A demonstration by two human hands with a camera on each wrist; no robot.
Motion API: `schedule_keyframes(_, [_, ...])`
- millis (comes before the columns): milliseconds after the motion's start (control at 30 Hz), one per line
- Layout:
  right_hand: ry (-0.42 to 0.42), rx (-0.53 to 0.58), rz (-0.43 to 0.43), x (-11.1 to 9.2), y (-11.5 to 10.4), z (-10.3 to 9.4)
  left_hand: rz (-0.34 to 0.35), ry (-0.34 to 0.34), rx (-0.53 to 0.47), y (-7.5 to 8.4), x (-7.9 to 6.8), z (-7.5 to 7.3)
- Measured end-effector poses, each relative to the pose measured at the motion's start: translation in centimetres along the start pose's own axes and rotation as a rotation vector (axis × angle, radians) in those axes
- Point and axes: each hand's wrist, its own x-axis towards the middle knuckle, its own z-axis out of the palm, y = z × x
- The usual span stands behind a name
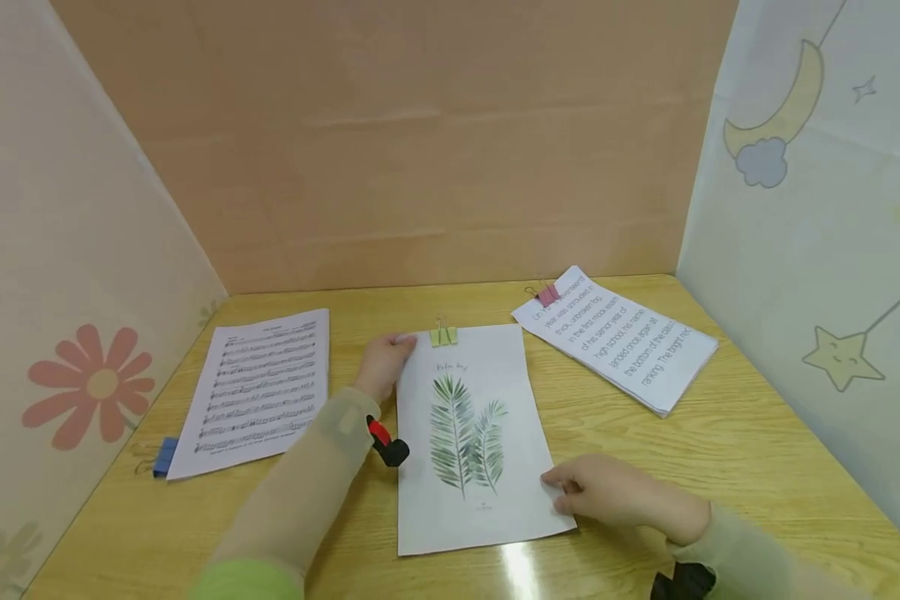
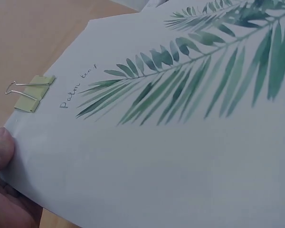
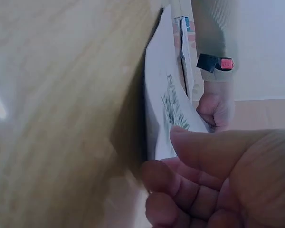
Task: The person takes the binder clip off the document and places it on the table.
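A clipped stack of paper [image 1: 427, 525] with a green palm-leaf picture lies at the middle of the table. A yellow-green binder clip [image 1: 443, 336] grips its top edge, its wire handles pointing away. My left hand [image 1: 382, 367] holds the upper left corner; in the left wrist view the thumb [image 2: 4, 147] lies on top, beside the clip. Near the lower right corner, my right hand [image 1: 607, 492] pinches the edge between thumb and fingers. The right wrist view shows the sheets [image 3: 159, 57] bent and raised off the table at that side.
Sheet music [image 1: 262, 392] lies at the left, with a blue binder clip [image 1: 166, 457] on its lower left corner. At the back right are printed text sheets [image 1: 622, 350] with a pink binder clip [image 1: 547, 295]. Walls enclose the wooden table [image 1: 757, 500] at the back and sides.
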Motion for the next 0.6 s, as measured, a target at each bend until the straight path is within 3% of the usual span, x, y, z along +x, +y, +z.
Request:
schedule_keyframes(233, [-0.029, -0.130, -0.037, 1.4, -0.8, -2.5, 0.049, 0.025, -0.022, 1.1, -0.9, -0.8])
schedule_keyframes(600, [0.064, -0.129, -0.043, 5.8, -3.3, -8.5, 0.099, 0.022, -0.038, 3.0, -2.3, -1.4])
